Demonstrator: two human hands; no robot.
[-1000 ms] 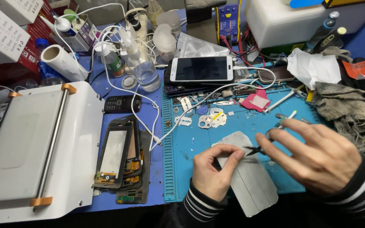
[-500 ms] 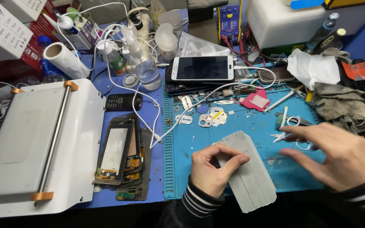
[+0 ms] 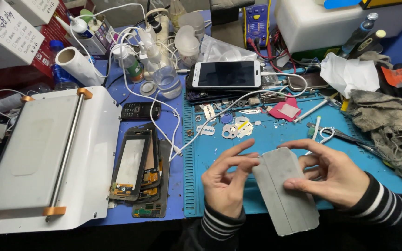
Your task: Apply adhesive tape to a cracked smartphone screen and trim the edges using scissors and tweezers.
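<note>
Head view | grey slab (image 3: 284, 190) held low over blue mat (image 3: 266, 139), overhanging bench edge | left hand (image 3: 224, 179) fingers pinch its left edge | right hand (image 3: 333, 174) fingers press top | risk: loose grip may drop it, nearby razor blades (image 3: 206, 131) could cut.

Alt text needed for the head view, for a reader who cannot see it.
Two bare hands, left hand and right hand, hold a grey rectangular panel over a blue work mat. A white phone, tweezers and stacked phone frames lie around.
</note>
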